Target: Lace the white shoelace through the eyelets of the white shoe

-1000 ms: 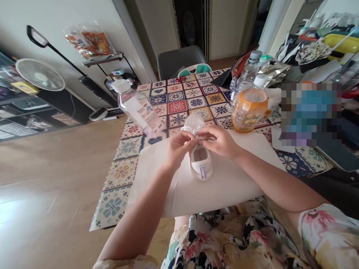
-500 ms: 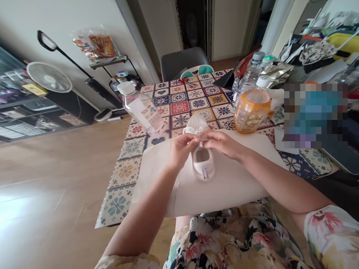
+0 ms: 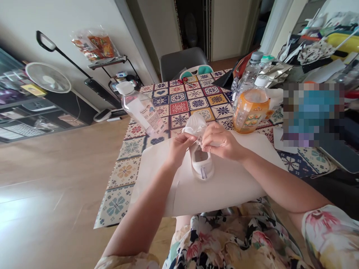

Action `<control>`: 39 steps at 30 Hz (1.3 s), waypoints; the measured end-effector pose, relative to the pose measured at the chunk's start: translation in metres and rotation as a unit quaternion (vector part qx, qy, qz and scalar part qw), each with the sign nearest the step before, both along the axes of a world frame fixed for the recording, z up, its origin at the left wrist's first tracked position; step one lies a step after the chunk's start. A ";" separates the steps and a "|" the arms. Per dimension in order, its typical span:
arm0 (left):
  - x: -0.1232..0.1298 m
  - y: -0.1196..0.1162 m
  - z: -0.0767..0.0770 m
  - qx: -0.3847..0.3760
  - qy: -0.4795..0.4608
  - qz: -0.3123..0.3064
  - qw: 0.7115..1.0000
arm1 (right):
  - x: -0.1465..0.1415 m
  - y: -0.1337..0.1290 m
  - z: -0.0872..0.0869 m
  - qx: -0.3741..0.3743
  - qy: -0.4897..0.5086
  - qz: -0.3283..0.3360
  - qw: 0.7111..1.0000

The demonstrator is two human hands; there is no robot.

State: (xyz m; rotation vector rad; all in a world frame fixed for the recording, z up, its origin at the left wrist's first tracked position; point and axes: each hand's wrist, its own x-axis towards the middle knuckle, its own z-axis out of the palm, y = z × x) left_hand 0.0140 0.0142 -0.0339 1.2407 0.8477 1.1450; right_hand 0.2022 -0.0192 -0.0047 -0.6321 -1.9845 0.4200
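A white shoe (image 3: pixel 203 169) rests on a white sheet (image 3: pixel 238 183), its heel toward me and its toe pointing away. My left hand (image 3: pixel 179 147) is at the shoe's left side, thumb and forefinger pinched on a shoelace. At the right, my right hand (image 3: pixel 221 142) has its fingers closed over the lacing, with white lace showing near the fingertips. Between the hands, the laces are partly hidden by the fingers, so I cannot tell how they are looped.
A clear bottle with a white cap (image 3: pixel 143 112) stands on the left of the patterned tablecloth (image 3: pixel 179 108). An orange-labelled bottle (image 3: pixel 249 108) is at the right. Red-handled scissors (image 3: pixel 184 80) lie at the far edge, before a grey chair (image 3: pixel 182 61).
My right hand has risen slightly and its fingers have curled in over the lacing. My left hand stays almost in place, still pinching. The shoe has hardly moved.
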 end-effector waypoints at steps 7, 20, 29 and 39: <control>0.006 0.010 -0.008 0.019 0.101 0.081 0.991 | 0.004 0.002 0.004 -0.068 -0.011 0.104 0.992; -0.021 0.009 0.015 0.012 0.116 -0.064 0.991 | 0.003 0.000 0.001 -0.107 -0.027 0.015 0.994; -0.024 -0.007 0.027 0.087 -0.035 -0.166 0.982 | -0.009 0.001 -0.010 0.029 -0.070 -0.075 0.994; -0.019 -0.001 0.026 0.100 0.195 -0.099 0.971 | -0.001 -0.010 0.006 -0.052 0.046 0.085 0.994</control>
